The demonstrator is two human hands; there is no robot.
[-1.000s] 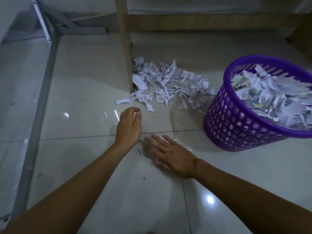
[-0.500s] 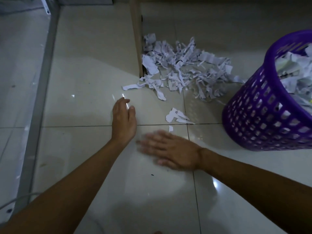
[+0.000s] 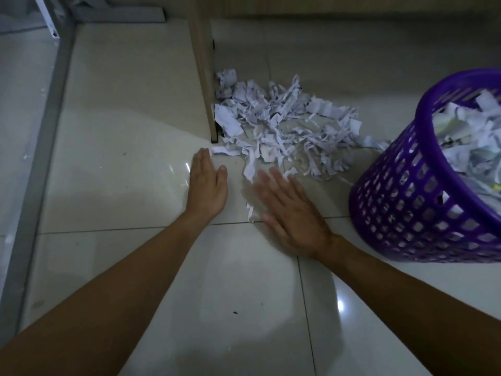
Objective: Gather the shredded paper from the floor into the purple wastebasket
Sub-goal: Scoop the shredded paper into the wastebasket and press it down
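Note:
A loose pile of white shredded paper (image 3: 282, 128) lies on the tiled floor beside a wooden furniture leg. The purple wastebasket (image 3: 412, 202) stands at the right, filled with paper shreds. My left hand (image 3: 207, 185) rests flat on the floor, fingers together, its tips just short of a stray strip at the pile's near-left edge. My right hand (image 3: 290, 213) is flat and spread, blurred with motion, its fingertips at the pile's near edge. A small scrap (image 3: 250, 211) lies between the two hands. Neither hand holds anything.
A wooden furniture leg (image 3: 204, 77) stands upright at the pile's left edge. A grey metal frame (image 3: 46, 137) runs along the floor at the left. Glossy pale tiles (image 3: 130, 185) cover the floor.
The left hand has uncurled from a fist to flat. Both hands have slid forward to the pile's near edge, the right hand pushing loose scraps toward it.

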